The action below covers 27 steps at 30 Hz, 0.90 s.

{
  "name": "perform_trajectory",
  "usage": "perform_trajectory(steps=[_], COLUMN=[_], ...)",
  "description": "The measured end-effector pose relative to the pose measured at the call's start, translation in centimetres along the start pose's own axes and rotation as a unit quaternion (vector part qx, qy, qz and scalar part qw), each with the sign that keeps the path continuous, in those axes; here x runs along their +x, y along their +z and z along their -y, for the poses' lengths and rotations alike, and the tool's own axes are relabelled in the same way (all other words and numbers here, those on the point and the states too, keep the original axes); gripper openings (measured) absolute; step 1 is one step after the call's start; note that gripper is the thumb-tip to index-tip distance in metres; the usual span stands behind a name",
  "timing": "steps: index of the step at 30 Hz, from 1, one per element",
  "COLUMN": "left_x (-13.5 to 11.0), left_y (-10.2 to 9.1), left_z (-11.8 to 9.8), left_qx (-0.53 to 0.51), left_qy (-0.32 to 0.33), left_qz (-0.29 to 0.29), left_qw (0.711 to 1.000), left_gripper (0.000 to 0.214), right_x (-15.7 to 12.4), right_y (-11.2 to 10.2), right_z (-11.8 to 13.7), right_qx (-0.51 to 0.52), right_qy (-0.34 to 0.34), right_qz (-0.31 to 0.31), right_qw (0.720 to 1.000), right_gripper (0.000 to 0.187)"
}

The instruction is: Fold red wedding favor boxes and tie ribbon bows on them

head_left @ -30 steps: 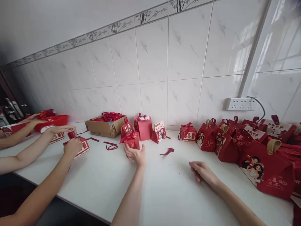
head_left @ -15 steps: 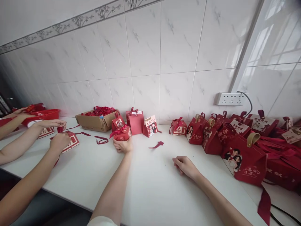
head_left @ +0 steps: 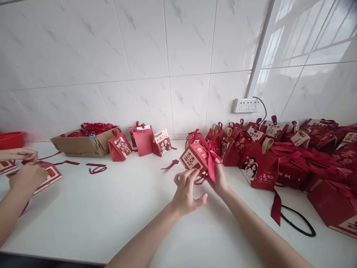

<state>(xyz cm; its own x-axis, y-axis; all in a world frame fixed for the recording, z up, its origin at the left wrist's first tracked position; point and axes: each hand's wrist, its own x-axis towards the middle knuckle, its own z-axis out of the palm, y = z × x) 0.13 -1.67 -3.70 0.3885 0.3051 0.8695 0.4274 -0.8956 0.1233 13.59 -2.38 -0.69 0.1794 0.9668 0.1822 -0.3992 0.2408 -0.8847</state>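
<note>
A red gift box (head_left: 192,158) with cream characters and a pink-red ribbon bow (head_left: 213,158) is tilted above the white table. My right hand (head_left: 219,180) grips it from the right, fingers partly hidden behind the box and ribbon. My left hand (head_left: 186,193) is at the box's lower front, thumb held out and fingers apart. Its fingertips lie over the box's lower edge; whether they press on it I cannot tell. Behind the held box, another small red box (head_left: 194,136) is mostly covered. A loose dark red ribbon piece (head_left: 170,164) rests to the left.
Many red gift boxes (head_left: 259,165) crowd the right side, with a black cord loop (head_left: 299,223) before them. Several bags (head_left: 144,140) stand near the wall. Left are a cardboard box (head_left: 80,147) of red ribbon, ribbon strips (head_left: 97,168), and a co-worker's hands (head_left: 29,176) at another box.
The red gift box has moved right, from my left hand into my right hand's grip. My left hand has loosened beside it. The view has swung to the right and down.
</note>
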Motion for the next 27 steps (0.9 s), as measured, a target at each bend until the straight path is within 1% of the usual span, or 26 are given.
perform_trajectory(steps=[1, 2, 3, 5, 6, 7, 9, 11, 12, 13, 15, 18, 19, 21, 22, 24, 27], left_x=[-0.1, 0.0, 0.1, 0.5, 0.7, 0.8, 0.8, 0.6, 0.5, 0.4, 0.4, 0.6, 0.7, 0.8, 0.9, 1.2, 1.8], left_y=[-0.4, -0.8, -1.3, -2.1, -2.5, -2.8, -3.1, -3.1, -3.1, -2.9, -2.7, -2.6, -2.6, -2.8, -2.9, -3.0, -3.2], left_z=[0.1, 0.5, 1.0, 2.1, 2.7, 3.3, 4.0, 4.2, 4.2, 4.1, 4.1, 4.3, 4.5, 4.7, 4.7, 4.5, 3.9], left_qx=[-0.016, -0.029, -0.038, -0.058, -0.074, -0.096, -0.146, -0.196, -0.22, -0.244, -0.28, -0.308, -0.311, -0.319, -0.326, -0.337, -0.327], left_qy=[0.027, 0.035, 0.025, -0.028, -0.06, -0.087, -0.13, -0.153, -0.16, -0.169, -0.197, -0.245, -0.252, -0.251, -0.248, -0.254, -0.307], left_qz=[0.011, -0.003, -0.035, -0.097, -0.099, -0.076, 0.022, 0.129, 0.169, 0.198, 0.225, 0.244, 0.254, 0.269, 0.266, 0.229, 0.122], left_qw=[0.999, 0.999, 0.998, 0.993, 0.99, 0.989, 0.981, 0.96, 0.947, 0.934, 0.912, 0.886, 0.88, 0.873, 0.873, 0.877, 0.885], left_gripper=[0.058, 0.054, 0.053, 0.063, 0.07, 0.079, 0.096, 0.109, 0.112, 0.112, 0.107, 0.101, 0.1, 0.099, 0.097, 0.088, 0.066], right_x=[0.4, 0.7, 0.9, 1.0, 1.0, 0.8, 0.6, 0.4, 0.4, 0.4, 0.5, 0.6, 0.6, 0.5, 0.3, -0.1, -0.6], right_y=[-0.6, -1.2, -1.6, -2.4, -2.6, -2.7, -2.7, -2.6, -2.5, -2.3, -2.1, -2.0, -2.1, -2.3, -2.5, -2.7, -2.9], right_z=[0.4, 0.8, 1.1, 1.3, 1.3, 1.3, 1.2, 1.4, 1.5, 1.8, 2.4, 3.5, 3.8, 4.5, 4.7, 5.3, 6.2], right_qx=[0.006, 0.005, 0.0, -0.025, -0.037, -0.049, -0.068, -0.112, -0.146, -0.182, -0.245, -0.293, -0.302, -0.329, -0.344, -0.371, -0.396], right_qy=[0.013, 0.022, 0.028, 0.028, 0.027, 0.029, 0.049, 0.067, 0.071, 0.07, 0.059, 0.059, 0.063, 0.068, 0.072, 0.099, 0.149], right_qz=[-0.018, -0.022, -0.013, 0.025, 0.044, 0.06, 0.082, 0.112, 0.123, 0.125, 0.099, 0.007, -0.015, -0.039, -0.031, 0.021, 0.117], right_qw=[1.0, 1.0, 1.0, 0.999, 0.998, 0.997, 0.993, 0.985, 0.979, 0.973, 0.963, 0.954, 0.951, 0.941, 0.936, 0.923, 0.898], right_gripper=[0.059, 0.056, 0.053, 0.048, 0.044, 0.041, 0.032, 0.023, 0.021, 0.021, 0.026, 0.031, 0.031, 0.039, 0.045, 0.052, 0.056])
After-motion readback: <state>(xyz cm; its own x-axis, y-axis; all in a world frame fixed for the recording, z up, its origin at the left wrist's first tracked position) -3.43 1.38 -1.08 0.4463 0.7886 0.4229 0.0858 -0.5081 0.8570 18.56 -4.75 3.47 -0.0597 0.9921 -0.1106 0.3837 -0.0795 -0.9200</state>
